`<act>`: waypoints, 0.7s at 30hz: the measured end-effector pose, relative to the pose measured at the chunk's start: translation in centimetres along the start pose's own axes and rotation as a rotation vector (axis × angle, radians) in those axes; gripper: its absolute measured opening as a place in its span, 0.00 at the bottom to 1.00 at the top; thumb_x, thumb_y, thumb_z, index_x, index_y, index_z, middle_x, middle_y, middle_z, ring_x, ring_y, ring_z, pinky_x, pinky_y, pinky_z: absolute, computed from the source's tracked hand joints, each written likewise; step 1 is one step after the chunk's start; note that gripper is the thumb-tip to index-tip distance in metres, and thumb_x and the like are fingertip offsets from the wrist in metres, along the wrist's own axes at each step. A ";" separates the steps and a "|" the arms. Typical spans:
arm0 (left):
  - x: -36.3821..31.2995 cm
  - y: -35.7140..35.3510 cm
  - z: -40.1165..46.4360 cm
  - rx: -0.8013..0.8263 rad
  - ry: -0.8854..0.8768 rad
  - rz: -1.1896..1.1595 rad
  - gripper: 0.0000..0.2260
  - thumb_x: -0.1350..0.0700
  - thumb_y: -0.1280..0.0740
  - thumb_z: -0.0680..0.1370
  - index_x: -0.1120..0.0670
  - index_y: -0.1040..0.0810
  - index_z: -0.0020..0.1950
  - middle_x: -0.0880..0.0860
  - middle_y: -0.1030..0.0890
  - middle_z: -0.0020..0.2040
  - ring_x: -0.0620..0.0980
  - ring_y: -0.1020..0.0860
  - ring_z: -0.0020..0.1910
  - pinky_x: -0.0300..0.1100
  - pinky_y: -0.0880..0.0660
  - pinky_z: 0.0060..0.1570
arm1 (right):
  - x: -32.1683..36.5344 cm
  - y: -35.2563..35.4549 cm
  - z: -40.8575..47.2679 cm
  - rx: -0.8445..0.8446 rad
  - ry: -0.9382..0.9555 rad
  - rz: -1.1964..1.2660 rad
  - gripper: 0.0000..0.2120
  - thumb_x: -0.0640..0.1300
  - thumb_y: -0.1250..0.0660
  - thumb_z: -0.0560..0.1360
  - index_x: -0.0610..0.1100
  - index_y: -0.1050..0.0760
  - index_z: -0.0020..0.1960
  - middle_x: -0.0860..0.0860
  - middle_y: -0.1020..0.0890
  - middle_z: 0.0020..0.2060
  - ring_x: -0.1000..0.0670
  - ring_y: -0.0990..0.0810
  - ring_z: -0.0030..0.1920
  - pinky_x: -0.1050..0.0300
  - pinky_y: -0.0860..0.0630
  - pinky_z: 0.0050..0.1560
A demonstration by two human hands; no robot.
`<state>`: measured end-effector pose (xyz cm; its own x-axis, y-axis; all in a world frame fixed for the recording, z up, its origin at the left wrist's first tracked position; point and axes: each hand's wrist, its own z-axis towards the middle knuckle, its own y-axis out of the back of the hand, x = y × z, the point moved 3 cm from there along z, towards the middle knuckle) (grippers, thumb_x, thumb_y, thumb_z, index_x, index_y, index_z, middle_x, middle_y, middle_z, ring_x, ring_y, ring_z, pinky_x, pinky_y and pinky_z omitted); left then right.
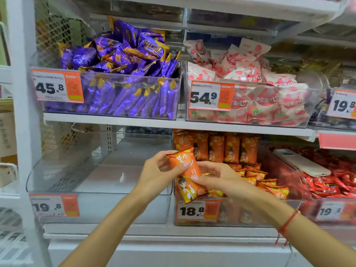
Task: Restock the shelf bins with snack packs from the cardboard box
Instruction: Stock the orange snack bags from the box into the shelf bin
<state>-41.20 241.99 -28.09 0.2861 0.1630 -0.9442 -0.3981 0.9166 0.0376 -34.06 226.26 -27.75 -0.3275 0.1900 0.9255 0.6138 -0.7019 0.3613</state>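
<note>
Step in hand: placing an orange snack pack [187,175] into its bin. Both hands hold it upright, just above the near edge of the orange-pack bin [227,212] (tag 18.8), lower shelf, centre-right. Left hand [159,170] pinches the upper part, thumb across the front, fingers curled behind. Right hand [215,178] pinches the lower right side, thumb on the front, other fingers wrapped behind. Neither hand spread.

Bin state: far row of orange packs stands upright w/ faces fwd; nearer ones lie loose and tilted, so the front looks part-filled. Judgement: restock well along for this bin, not done.

Clear bin [100,191] to the left (tag 19.8) looks bare inside. Cardboard box not in view.

Next move prob calls for lowering the pack into the near gap, face fwd, upright like the far row, then letting go w/o knocking the loose ones. Risk: soft pack slumps or tips fwd over the low front wall.
</note>
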 end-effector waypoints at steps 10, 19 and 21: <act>1.4 -1.9 9.2 -0.036 -0.277 1.011 0.36 0.44 0.28 0.72 0.45 0.40 0.75 0.51 0.39 0.75 0.55 0.37 0.71 0.52 0.30 0.62 | -1.5 6.9 7.2 -0.531 -0.003 -0.197 0.22 0.45 0.29 0.74 0.40 0.27 0.65 0.47 0.20 0.55 0.50 0.22 0.54 0.51 0.26 0.61; 1.9 -2.2 10.8 0.204 -0.289 1.197 0.37 0.47 0.25 0.68 0.47 0.37 0.74 0.52 0.33 0.72 0.56 0.34 0.69 0.52 0.31 0.64 | -4.6 5.7 8.4 -0.435 -0.070 -0.309 0.31 0.50 0.29 0.73 0.38 0.34 0.71 0.45 0.24 0.62 0.46 0.24 0.62 0.45 0.25 0.61; 1.8 -2.3 10.9 0.212 -0.302 1.228 0.36 0.46 0.25 0.67 0.48 0.35 0.73 0.53 0.32 0.71 0.56 0.32 0.68 0.52 0.30 0.63 | -4.7 5.5 8.5 -0.439 -0.071 -0.373 0.30 0.51 0.30 0.74 0.39 0.34 0.71 0.45 0.23 0.62 0.45 0.24 0.62 0.48 0.25 0.61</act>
<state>-30.28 244.17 -26.28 0.0279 0.9894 -0.1425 -0.4017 0.1416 0.9048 -23.02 227.32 -29.17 -0.4065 0.5142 0.7552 0.1051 -0.7948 0.5977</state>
